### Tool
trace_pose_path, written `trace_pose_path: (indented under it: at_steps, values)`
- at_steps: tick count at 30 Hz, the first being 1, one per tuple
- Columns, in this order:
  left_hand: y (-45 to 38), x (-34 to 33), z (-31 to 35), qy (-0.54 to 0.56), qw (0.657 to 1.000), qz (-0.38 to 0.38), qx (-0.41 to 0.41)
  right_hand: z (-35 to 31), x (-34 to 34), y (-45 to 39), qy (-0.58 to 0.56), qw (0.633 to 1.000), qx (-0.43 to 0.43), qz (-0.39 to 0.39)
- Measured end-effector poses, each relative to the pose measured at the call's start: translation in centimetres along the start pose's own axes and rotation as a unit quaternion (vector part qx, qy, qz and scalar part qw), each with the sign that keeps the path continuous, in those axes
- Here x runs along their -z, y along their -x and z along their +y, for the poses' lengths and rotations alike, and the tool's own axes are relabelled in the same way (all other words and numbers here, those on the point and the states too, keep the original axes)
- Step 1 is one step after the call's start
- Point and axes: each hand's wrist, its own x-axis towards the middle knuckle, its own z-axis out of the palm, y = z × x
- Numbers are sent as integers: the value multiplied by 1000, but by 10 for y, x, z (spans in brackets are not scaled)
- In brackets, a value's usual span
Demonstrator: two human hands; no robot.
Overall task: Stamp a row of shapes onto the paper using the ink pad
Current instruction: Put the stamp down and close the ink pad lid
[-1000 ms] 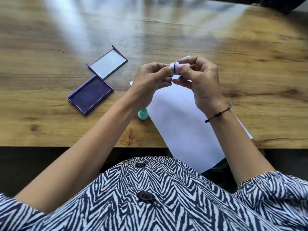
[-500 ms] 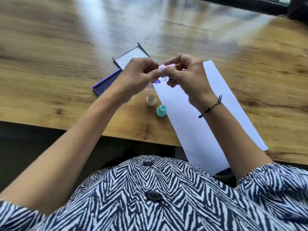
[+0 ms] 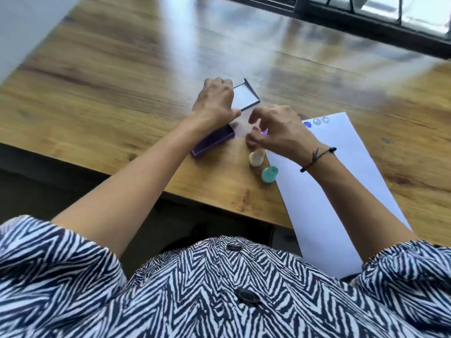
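My right hand (image 3: 278, 129) pinches a small pink stamp (image 3: 259, 131) whose purple inked face shows at the fingertips, just right of the open purple ink pad (image 3: 214, 141). My left hand (image 3: 214, 101) lies palm down over the pad's far end, thumb against its right edge. The pad's lid (image 3: 246, 97) is folded back beyond that hand. The white paper (image 3: 341, 181) lies slantwise to the right. It carries three purple prints along its far edge: one solid blot (image 3: 307, 124) and two round faces (image 3: 321, 120).
A beige stamp (image 3: 256, 158) and a teal stamp (image 3: 269, 174) stand upright at the paper's left edge, near my right wrist. The wooden table (image 3: 122, 93) stretches left and far. Its near edge runs just below the stamps, and the paper overhangs it. A dark window frame (image 3: 366, 23) borders the far side.
My hands have come apart. The left went down onto the ink pad, and the right carried the pink stamp down beside the pad. The camera has swung, and the printed shapes now show.
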Motion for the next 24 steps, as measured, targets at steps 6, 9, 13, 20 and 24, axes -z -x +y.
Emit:
trace_pose_path:
  at_steps: [6,9,13,20,24]
  values:
    - [-8,-1,1,-33,999,-6,-22,5,17,-25,-38,993,-86,75]
    - [-8,0,-2,2,1000,8,-25,7,18,-40,-82,983,-143,77]
    - [4,15,-16,206,976,75,-13,-2,25,-49,-359,899,-238,80]
    - [52,38,-36,340,934,101,-46,-36,20,-49,-615,749,-203,-139]
    - [74,45,-44,363,924,95,-74,-61,17,-39,-616,756,-156,-158]
